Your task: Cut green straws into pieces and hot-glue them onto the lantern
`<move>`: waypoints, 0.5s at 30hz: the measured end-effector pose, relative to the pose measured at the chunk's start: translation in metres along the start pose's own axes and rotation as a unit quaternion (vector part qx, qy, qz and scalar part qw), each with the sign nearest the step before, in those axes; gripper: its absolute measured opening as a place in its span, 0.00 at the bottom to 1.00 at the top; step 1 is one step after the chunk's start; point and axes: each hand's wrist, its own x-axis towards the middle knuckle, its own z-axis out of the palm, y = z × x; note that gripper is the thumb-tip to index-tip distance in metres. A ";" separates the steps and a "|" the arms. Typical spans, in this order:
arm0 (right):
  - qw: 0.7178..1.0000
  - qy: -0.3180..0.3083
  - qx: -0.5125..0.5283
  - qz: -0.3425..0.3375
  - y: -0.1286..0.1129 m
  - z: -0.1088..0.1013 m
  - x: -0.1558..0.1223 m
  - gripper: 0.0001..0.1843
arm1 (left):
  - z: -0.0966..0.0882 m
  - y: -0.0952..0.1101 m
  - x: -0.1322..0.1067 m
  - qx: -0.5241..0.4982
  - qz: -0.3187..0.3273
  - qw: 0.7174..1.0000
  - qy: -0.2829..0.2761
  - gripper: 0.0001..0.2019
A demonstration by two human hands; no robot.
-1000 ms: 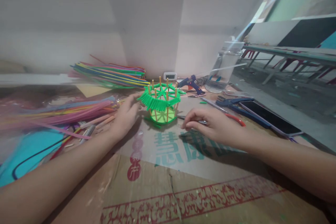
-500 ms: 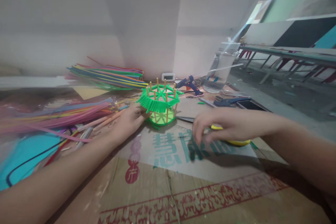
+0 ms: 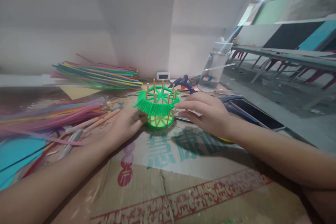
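A round frame of green pipe cleaners and wooden sticks [image 3: 157, 108] stands on the cardboard, with a green fringe around its front left. My left hand [image 3: 127, 122] grips its left side, the fingers partly hidden behind the fringe. My right hand [image 3: 207, 112] is at the frame's right edge, index finger and thumb apart and fingertips close to the green rim; whether they touch it I cannot tell. Under the right hand lie scissors, the blades [image 3: 183, 119] and a bit of yellow handle [image 3: 225, 140] showing.
Bundles of coloured pipe cleaners [image 3: 97, 75] lie at the back left, more pink ones [image 3: 52, 119] nearer. Behind the frame are a small digital clock [image 3: 163, 76], a blue glue gun [image 3: 183, 83] and a clear water bottle [image 3: 214, 66]. A phone [image 3: 256, 113] lies on the right.
My right hand has moved up and left, from above the printed sheet to the frame's right edge. The left hand stays at the frame's left side. The view has shifted slightly right.
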 end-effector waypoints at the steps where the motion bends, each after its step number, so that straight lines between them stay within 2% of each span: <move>1: 1.000 0.002 -0.006 -0.008 -0.001 0.001 0.001 0.08 | 0.000 0.001 0.000 0.010 0.004 1.000 -0.004 0.11; 5: 1.000 0.001 -0.016 -0.008 -0.002 0.006 0.005 0.09 | -0.002 0.003 0.001 0.041 0.025 0.999 -0.024 0.12; 15: 0.997 -0.018 -0.069 -0.037 0.005 0.014 0.009 0.10 | -0.002 0.004 0.001 0.039 0.037 0.998 -0.030 0.11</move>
